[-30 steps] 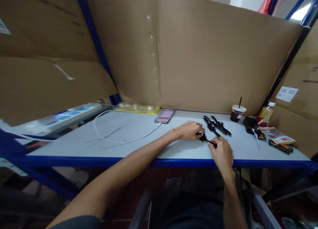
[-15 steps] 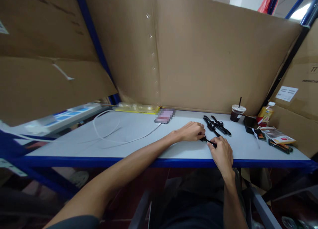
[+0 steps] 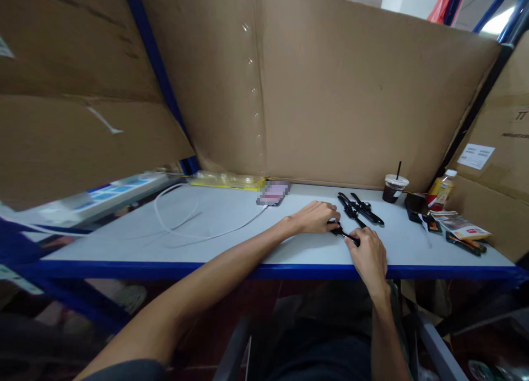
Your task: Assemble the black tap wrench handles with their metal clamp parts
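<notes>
My left hand (image 3: 316, 218) rests on the pale blue-edged table (image 3: 223, 243), its fingers curled onto one end of a small black elongated part (image 3: 342, 232). My right hand (image 3: 369, 256) is closed on the other end of that same black part, near the table's front edge. Just beyond both hands lie two more black parts (image 3: 359, 207), crossing each other flat on the table.
A phone (image 3: 273, 193) with a white cable (image 3: 185, 221) lies at the middle back. An iced drink cup (image 3: 394, 188), a bottle (image 3: 441, 189), packets and small tools (image 3: 463, 232) sit at the right. Cardboard sheets wall in the back and sides. A yellow-edged plastic tray (image 3: 227, 179) lies at the back.
Both hands stay on the black part with only slight shifts of the fingers; nothing else has moved.
</notes>
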`<state>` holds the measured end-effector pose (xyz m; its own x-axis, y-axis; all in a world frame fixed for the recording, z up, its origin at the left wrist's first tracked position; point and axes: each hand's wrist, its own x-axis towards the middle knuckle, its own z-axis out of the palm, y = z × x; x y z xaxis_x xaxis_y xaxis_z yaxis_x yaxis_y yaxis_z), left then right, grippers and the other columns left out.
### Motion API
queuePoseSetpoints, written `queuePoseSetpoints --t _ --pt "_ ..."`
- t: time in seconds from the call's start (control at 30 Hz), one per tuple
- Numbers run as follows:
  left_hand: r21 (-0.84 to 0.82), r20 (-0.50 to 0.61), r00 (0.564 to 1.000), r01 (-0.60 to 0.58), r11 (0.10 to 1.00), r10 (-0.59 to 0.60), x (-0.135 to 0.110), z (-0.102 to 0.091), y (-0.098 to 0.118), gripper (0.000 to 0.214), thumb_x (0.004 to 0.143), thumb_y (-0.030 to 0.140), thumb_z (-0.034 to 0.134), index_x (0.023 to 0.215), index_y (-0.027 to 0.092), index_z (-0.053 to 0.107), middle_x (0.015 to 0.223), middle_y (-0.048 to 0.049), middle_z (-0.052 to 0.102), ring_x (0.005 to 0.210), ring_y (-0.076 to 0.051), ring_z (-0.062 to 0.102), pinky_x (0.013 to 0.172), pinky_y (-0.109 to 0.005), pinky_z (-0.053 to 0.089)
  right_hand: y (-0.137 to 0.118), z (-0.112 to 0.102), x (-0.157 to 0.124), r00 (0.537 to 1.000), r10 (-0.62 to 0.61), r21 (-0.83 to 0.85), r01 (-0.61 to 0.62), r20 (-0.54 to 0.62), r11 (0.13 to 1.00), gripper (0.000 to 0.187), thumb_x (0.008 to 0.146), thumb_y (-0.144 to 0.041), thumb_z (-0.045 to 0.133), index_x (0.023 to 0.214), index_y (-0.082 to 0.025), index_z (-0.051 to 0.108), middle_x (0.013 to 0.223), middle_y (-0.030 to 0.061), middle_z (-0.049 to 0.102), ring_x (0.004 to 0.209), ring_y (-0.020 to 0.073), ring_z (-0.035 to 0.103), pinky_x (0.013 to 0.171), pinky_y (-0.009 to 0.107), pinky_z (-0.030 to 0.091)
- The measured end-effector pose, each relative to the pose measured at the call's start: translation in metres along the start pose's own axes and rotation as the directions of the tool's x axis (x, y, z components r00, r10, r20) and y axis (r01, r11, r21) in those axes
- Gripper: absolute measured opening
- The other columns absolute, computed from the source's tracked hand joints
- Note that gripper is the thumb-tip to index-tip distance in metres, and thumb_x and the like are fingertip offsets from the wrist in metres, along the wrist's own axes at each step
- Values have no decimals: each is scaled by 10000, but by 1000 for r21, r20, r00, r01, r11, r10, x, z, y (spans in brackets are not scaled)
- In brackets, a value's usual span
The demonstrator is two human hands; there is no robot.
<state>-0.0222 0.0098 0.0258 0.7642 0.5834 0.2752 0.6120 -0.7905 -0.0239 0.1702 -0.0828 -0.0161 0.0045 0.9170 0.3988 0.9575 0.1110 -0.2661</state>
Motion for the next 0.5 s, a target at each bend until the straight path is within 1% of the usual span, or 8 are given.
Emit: queuePoseSetpoints --t 0.2,0.37,0.5 --pt "16 3 1000 16 1000 -16 2 4 1 250 1002 383 552 955 193 707 939 -69 695 780 -181 633 615 -298 334 1 2 0 1000 5 17 -5 -3 1000 114 970 -315 627 973 -238 711 1037 52 679 1039 225 605 808 315 394" --pt "27 8 999 37 999 -37 4 10 4 219 1011 335 520 917 190 654 928 -67 693 769 -182 621 608 -308 310 0 1 0 1000 2 1 -2 -5 1000 115 971 -309 623 966 -234 709 1041 57 680 1032 225 606 818 313 401" --pt "28 5 997 72 997 -72 5 11 7 199 990 297 514 892 186 647 924 -72 695 767 -187 622 605 -314 309 -1 -1 0 1000 2 -11 -2 2 1000 115 968 -318 629 965 -234 708 1034 57 681 1035 227 608 817 314 402"
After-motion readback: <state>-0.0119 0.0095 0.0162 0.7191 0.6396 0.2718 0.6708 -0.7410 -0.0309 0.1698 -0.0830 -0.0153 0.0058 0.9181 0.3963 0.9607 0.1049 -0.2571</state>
